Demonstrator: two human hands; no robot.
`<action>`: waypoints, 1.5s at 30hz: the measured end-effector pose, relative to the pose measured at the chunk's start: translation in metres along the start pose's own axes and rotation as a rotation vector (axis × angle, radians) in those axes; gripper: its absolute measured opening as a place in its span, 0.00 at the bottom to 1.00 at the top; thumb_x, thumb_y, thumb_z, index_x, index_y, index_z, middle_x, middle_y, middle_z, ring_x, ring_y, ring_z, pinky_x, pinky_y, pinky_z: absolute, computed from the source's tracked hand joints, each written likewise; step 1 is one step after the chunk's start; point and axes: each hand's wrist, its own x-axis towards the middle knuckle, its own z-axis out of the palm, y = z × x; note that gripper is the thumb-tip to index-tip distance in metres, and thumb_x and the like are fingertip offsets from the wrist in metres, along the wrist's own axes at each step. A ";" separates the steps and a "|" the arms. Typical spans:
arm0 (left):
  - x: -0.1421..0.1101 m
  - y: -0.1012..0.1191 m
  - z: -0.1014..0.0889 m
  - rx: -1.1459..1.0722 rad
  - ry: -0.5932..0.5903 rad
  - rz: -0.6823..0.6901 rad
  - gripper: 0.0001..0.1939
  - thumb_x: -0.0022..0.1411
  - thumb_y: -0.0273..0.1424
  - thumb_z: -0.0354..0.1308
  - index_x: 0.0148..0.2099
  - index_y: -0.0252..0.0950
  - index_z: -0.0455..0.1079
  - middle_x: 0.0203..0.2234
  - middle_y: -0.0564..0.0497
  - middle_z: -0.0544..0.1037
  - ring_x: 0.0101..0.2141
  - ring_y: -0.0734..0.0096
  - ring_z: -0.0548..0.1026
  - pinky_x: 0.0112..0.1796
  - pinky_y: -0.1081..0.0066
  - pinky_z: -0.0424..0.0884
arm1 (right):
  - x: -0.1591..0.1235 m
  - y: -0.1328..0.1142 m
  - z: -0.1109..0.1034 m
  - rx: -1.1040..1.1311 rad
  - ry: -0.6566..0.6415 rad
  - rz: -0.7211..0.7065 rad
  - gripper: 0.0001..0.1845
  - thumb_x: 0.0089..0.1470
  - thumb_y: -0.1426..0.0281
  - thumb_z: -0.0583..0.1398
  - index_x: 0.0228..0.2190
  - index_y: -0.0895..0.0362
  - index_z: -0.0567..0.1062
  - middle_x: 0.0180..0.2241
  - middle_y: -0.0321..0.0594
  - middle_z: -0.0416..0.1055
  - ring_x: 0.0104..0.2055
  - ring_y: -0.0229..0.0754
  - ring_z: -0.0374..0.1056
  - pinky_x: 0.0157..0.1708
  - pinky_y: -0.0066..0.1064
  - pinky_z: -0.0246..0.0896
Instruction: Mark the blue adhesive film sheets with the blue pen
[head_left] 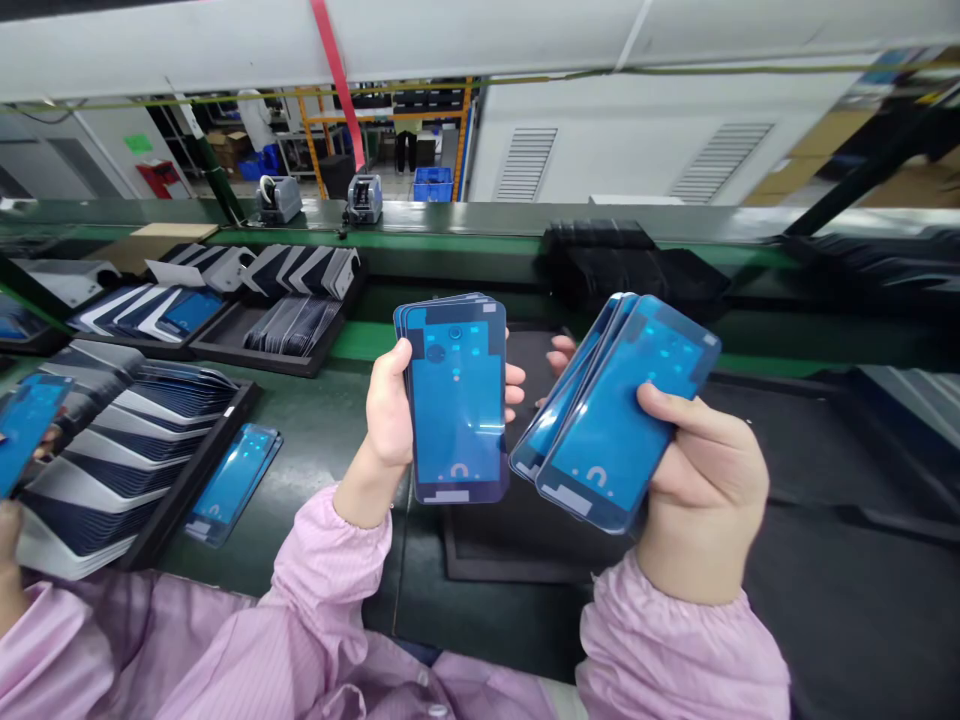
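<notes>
My left hand (390, 410) grips a small stack of blue phone-shaped film sheets (457, 400), held upright with the blue face toward me. My right hand (705, 480) holds a second stack of the same blue sheets (615, 410), fanned out and tilted to the right, thumb pressed on top. Both stacks hover over a black mat (517, 540) on the green workbench. Pink sleeves cover both of my arms.
Black trays of stacked sheets (127, 450) stand at left, with more trays (285, 320) behind. One loose blue sheet (232, 480) lies on the bench. Another person's hand at far left holds a blue sheet (26, 425). Dark piled material (622, 260) sits at the back.
</notes>
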 end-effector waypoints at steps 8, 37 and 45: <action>0.004 0.001 0.001 0.004 0.099 0.009 0.33 0.61 0.53 0.50 0.51 0.31 0.77 0.41 0.37 0.83 0.40 0.50 0.82 0.41 0.58 0.77 | 0.001 -0.004 0.006 0.112 0.007 0.157 0.21 0.44 0.66 0.66 0.44 0.52 0.83 0.53 0.44 0.77 0.54 0.52 0.76 0.43 0.39 0.77; 0.002 0.003 0.008 0.009 0.131 0.116 0.31 0.60 0.50 0.51 0.49 0.30 0.79 0.38 0.38 0.84 0.38 0.55 0.83 0.40 0.61 0.81 | -0.006 0.014 0.026 0.250 -0.319 0.160 0.28 0.49 0.64 0.74 0.50 0.58 0.78 0.60 0.53 0.71 0.58 0.59 0.72 0.61 0.56 0.67; 0.005 -0.004 0.006 0.108 0.265 0.070 0.34 0.68 0.53 0.46 0.43 0.27 0.80 0.38 0.37 0.84 0.38 0.56 0.83 0.40 0.64 0.81 | -0.008 0.011 0.024 0.192 -0.338 0.088 0.25 0.49 0.70 0.72 0.50 0.56 0.79 0.55 0.49 0.76 0.53 0.55 0.76 0.55 0.48 0.74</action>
